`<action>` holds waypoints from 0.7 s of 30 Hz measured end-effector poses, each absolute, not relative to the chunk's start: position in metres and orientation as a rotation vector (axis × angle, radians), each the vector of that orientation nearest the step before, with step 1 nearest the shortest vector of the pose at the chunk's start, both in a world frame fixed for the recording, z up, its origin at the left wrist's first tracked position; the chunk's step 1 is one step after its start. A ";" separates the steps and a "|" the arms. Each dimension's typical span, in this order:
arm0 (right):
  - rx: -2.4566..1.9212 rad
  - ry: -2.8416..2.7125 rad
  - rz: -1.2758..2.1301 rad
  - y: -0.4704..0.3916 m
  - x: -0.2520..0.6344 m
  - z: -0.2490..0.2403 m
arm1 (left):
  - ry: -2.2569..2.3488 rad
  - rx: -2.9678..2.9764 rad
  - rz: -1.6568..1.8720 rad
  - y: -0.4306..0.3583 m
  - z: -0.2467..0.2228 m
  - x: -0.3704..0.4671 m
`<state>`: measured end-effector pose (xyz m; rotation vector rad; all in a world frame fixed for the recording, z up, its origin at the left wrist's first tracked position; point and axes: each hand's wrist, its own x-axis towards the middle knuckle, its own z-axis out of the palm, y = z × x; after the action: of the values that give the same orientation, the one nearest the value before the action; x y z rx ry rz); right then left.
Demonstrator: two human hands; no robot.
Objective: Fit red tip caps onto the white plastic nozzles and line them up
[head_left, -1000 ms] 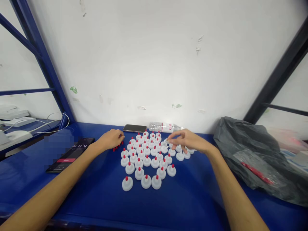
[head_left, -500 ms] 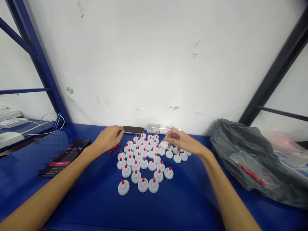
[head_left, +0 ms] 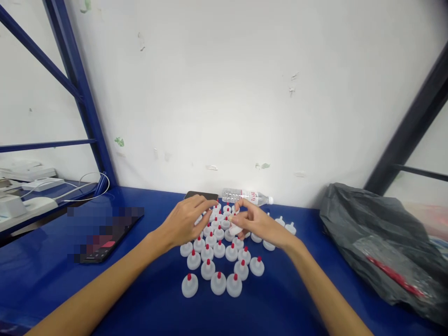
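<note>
My right hand (head_left: 257,221) pinches a white spouted bottle cap (head_left: 235,229), tilted with its narrow spout toward the left. My left hand (head_left: 191,219) is curled just left of it, over the far-left part of the group; whatever its fingers hold, if anything, is too small or hidden. Between and in front of the hands stand several white spouted caps with red tips, such as this front one (head_left: 218,283). To the right of and beyond my right hand lie several white spouted caps (head_left: 290,227) without red tips.
A clear plastic bottle (head_left: 245,196) lies against the wall, beside a dark phone (head_left: 201,194). Another phone (head_left: 108,238), partly blurred, rests at the left of the blue table (head_left: 276,303). A dark plastic bag (head_left: 360,233) with a clear packet fills the right side.
My left hand has moved right, away from the loose red tips and toward my right hand. My right hand has turned the lifted cap's spout toward the left. The camera view has shifted.
</note>
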<state>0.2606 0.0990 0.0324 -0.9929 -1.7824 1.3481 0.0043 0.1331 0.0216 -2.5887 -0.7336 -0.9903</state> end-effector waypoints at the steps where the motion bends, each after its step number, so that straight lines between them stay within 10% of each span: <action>1: -0.977 -1.794 1.371 0.098 0.258 0.032 | -0.674 -2.600 -0.984 0.129 0.021 0.008; 21: -0.906 -1.822 1.256 0.100 0.253 0.033 | -0.932 -2.663 -1.036 0.116 0.012 0.019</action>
<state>0.2530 0.0999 0.0333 -0.9058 -1.8223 1.2555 0.0187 0.1160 0.0124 -2.6630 -0.9320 -1.0355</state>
